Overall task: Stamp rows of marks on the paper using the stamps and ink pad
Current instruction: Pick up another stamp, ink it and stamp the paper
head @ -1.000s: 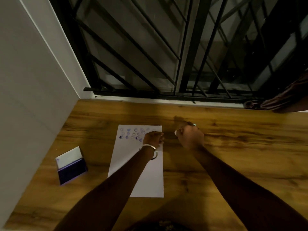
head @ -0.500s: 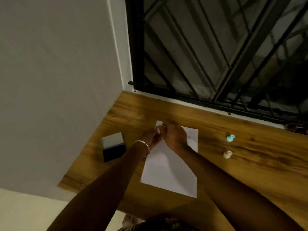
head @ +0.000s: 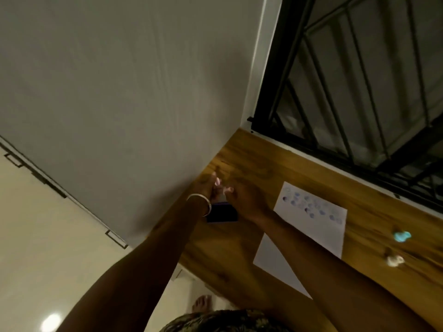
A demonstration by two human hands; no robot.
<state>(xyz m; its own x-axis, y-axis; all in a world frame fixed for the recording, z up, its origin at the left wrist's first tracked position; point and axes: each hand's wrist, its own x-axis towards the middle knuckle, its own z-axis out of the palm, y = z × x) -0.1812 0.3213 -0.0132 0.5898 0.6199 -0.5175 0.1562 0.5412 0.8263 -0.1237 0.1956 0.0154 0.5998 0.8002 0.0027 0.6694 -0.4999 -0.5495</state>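
Observation:
My left hand [head: 208,188] and my right hand [head: 248,200] meet fingertip to fingertip just above the dark blue ink pad [head: 221,213], which lies near the table's left edge by the wall. Motion blur hides whether anything sits between the fingers. The white paper [head: 314,226] lies to the right of the hands, with rows of blue round marks across its far end. A teal stamp [head: 401,236] and a white stamp [head: 394,259] rest on the wood to the right of the paper, away from both hands.
The wooden table [head: 263,164] sits in a corner, with a grey wall [head: 143,104] on the left and a black window grille [head: 359,92] along the back. Its left edge drops to a pale floor, where a bare foot [head: 202,304] shows.
Both hands have moved left, off the top of the paper and over to the ink pad. The camera has swung left and tilted, so the stamped marks are uncovered.

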